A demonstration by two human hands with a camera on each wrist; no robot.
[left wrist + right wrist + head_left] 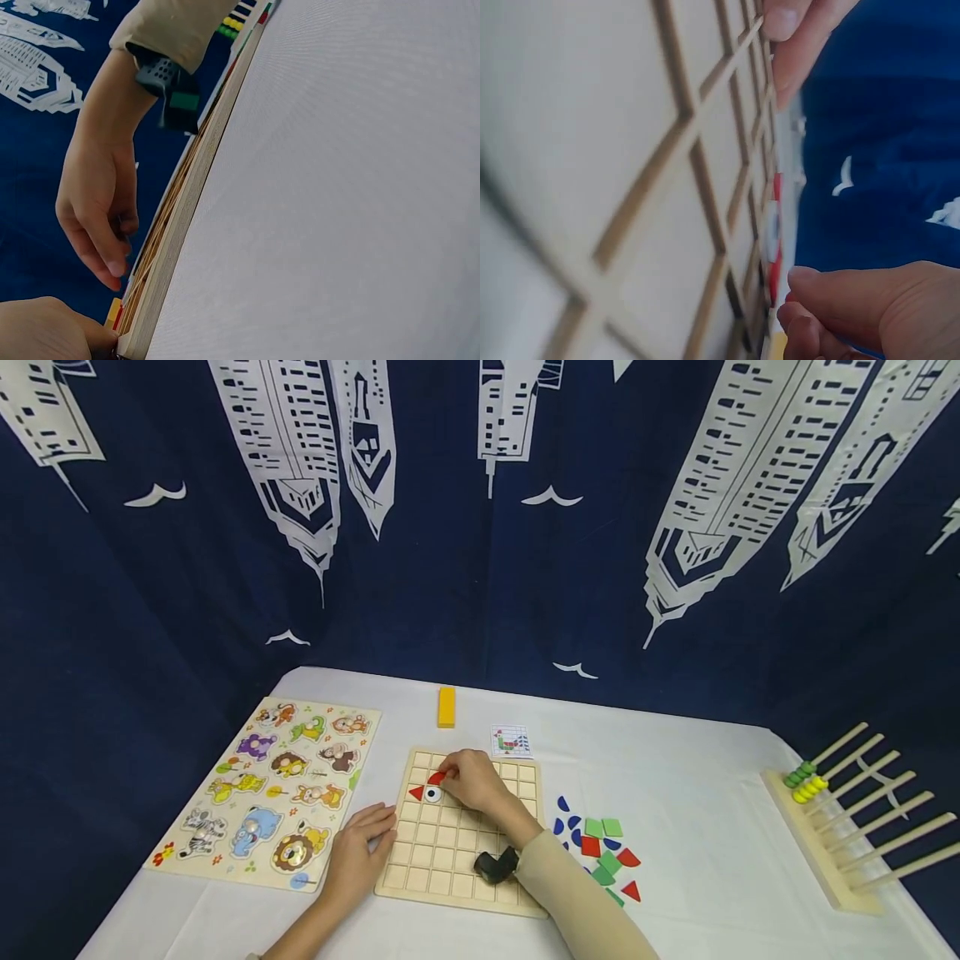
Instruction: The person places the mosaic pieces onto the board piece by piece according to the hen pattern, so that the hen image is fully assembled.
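Note:
A wooden grid board (450,864) lies on the white table. In its upper left cells sit a red triangle (416,792) and a round eye piece (432,794). My right hand (463,779) reaches over the board and pinches a red piece (437,777) just above the eye piece. In the right wrist view its curled fingers (810,319) are beside the red pieces (775,268). My left hand (363,843) rests with relaxed fingers against the board's left edge. The board edge (187,202) runs through the left wrist view, with the right hand (97,210) above it.
An animal peg puzzle (270,785) lies left of the board. A yellow block (446,706) and a pattern card (512,742) are behind it. Loose blue, green and red pieces (600,852) lie to its right. A wooden rod rack (847,818) with beads stands far right.

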